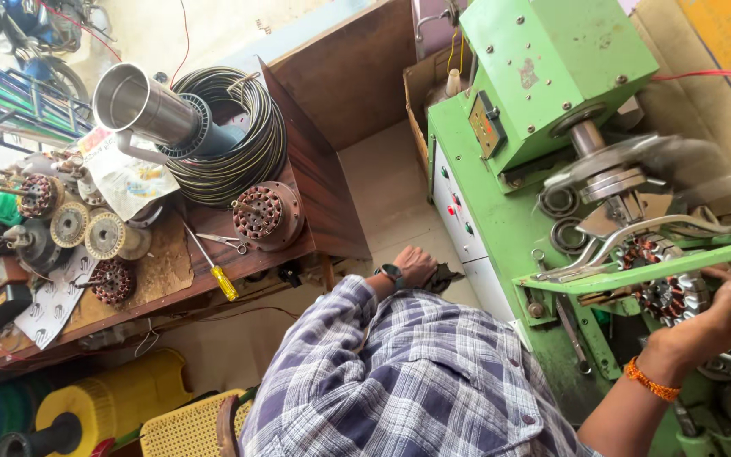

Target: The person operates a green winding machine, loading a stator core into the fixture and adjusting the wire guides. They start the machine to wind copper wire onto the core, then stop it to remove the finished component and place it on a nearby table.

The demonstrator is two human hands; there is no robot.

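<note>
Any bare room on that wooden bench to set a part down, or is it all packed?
Little. One bare strip of the wooden bench lies along its edge, between the hose coil and the wound stator. Another patch sits between the yellow-handled screwdriver and the small stator. The far end, around the spools, is crowded.

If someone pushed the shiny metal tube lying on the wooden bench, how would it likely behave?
The metal tube is round and smooth, so it would probably roll or slip. It looks rigid, likely hollow and light for its size. Its far end rests against the coiled black cable, which may stop it.
</note>
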